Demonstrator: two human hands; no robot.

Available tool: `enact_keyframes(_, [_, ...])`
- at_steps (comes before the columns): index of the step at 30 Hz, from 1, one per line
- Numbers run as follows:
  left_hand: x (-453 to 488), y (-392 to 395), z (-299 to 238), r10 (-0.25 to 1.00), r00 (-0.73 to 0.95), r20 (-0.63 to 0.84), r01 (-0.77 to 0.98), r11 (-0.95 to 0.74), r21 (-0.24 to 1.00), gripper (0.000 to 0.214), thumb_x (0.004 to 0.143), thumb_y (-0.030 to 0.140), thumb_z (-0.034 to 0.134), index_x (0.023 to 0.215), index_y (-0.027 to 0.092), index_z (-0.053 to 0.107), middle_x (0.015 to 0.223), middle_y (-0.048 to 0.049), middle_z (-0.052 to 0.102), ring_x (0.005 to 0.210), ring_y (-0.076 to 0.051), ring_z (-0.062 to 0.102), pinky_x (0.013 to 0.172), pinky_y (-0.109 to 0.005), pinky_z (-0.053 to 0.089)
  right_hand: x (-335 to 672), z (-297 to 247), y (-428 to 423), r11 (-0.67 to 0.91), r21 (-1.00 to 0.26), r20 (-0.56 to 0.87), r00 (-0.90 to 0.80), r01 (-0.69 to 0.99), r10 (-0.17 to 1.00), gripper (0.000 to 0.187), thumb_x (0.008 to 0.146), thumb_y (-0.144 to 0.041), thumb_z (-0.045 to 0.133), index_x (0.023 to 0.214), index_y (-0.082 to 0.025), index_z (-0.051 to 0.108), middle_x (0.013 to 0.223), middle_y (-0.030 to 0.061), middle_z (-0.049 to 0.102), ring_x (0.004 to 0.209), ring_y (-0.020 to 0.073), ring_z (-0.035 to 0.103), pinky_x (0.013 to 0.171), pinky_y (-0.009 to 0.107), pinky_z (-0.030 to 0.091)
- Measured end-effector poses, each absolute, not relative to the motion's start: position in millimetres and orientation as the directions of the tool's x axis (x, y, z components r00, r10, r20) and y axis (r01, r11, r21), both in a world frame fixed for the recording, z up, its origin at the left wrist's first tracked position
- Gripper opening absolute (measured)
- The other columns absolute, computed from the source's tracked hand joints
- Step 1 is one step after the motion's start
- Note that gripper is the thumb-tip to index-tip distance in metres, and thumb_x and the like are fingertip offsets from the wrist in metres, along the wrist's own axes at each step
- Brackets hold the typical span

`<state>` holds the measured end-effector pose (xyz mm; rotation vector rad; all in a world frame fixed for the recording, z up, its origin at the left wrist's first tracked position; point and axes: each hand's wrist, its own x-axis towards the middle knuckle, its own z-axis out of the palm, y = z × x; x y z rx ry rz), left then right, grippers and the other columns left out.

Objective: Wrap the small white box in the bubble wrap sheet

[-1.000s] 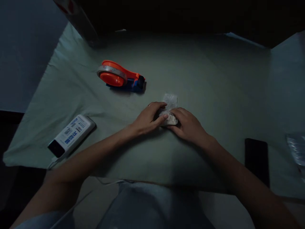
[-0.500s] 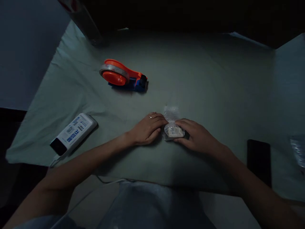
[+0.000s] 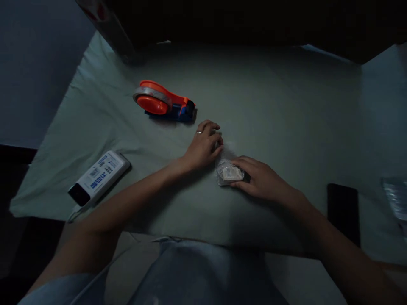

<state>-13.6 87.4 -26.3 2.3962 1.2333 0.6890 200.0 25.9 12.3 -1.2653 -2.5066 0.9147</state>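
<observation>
A small pale block with a dark end (image 3: 232, 173) lies on a sheet of clear bubble wrap (image 3: 221, 164) on the cloth, in front of me. My right hand (image 3: 259, 178) grips the block from the right, thumb on the near side and fingers on the far side. At the upper left edge of the wrap, my left hand (image 3: 205, 142), with a ring on one finger, has its thumb and curled fingers pinched on the film. How much of the wrap is between the fingers is hard to see in the dim light.
An orange and blue tape dispenser (image 3: 165, 101) stands beyond my left hand. A white device with blue print (image 3: 100, 176) and a cable lies at left. A black phone (image 3: 343, 214) and clear plastic packaging (image 3: 396, 197) lie at right. A dark panel (image 3: 241, 21) bounds the back.
My left hand has moved away from me, from flat beside the block to the wrap's far edge, its fingers curling. The block and wrap have shifted slightly left and tilted with my right hand.
</observation>
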Motion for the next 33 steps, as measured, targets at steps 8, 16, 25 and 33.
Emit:
enact_keyframes(8, [-11, 86, -28, 0.898, 0.37, 0.237, 0.738, -0.439, 0.512, 0.004, 0.075, 0.017, 0.058, 0.077, 0.015, 0.06, 0.135, -0.0112, 0.04, 0.131, -0.032, 0.025, 0.11, -0.052, 0.025, 197, 17, 27, 0.506, -0.574, -0.072, -0.655, 0.644, 0.753, 0.046, 0.079, -0.033, 0.065, 0.122, -0.019, 0.055, 0.118, 0.0116, 0.062, 0.107, 0.028, 0.059, 0.09, 0.044, 0.049])
enact_keyframes(16, [-13, 83, -33, 0.921, 0.295, 0.257, 0.755, -0.389, 0.527, 0.011, 0.076, 0.017, 0.056, 0.087, 0.016, 0.057, 0.136, -0.0129, 0.039, 0.132, -0.03, 0.025, 0.109, -0.05, 0.025, 195, 19, 29, 0.459, -0.605, -0.119, -0.643, 0.651, 0.756, 0.045, 0.079, -0.036, 0.065, 0.119, -0.017, 0.056, 0.116, 0.0129, 0.062, 0.107, 0.0297, 0.058, 0.091, 0.045, 0.047])
enact_keyframes(25, [-27, 42, -10, 0.529, 0.698, 0.482, 0.366, -0.843, 0.394, 0.026, 0.087, 0.027, 0.051, 0.11, 0.017, 0.05, 0.114, -0.0126, 0.058, 0.111, -0.025, 0.053, 0.095, -0.041, 0.046, 197, 28, 50, 0.377, -0.644, -0.254, -0.651, 0.666, 0.716, 0.041, 0.082, -0.045, 0.06, 0.117, -0.023, 0.058, 0.11, 0.0077, 0.057, 0.09, 0.0219, 0.06, 0.081, 0.037, 0.049])
enact_keyframes(33, [-21, 34, -20, 0.738, 0.617, 0.273, 0.485, -0.631, 0.606, 0.046, 0.089, 0.041, 0.054, 0.123, 0.011, 0.046, 0.116, -0.0168, 0.06, 0.11, -0.025, 0.056, 0.094, -0.04, 0.048, 197, 13, 60, 0.391, -0.647, -0.143, -0.607, 0.655, 0.782, 0.045, 0.089, -0.047, 0.048, 0.127, -0.022, 0.054, 0.117, 0.0106, 0.058, 0.107, 0.0263, 0.057, 0.093, 0.044, 0.046])
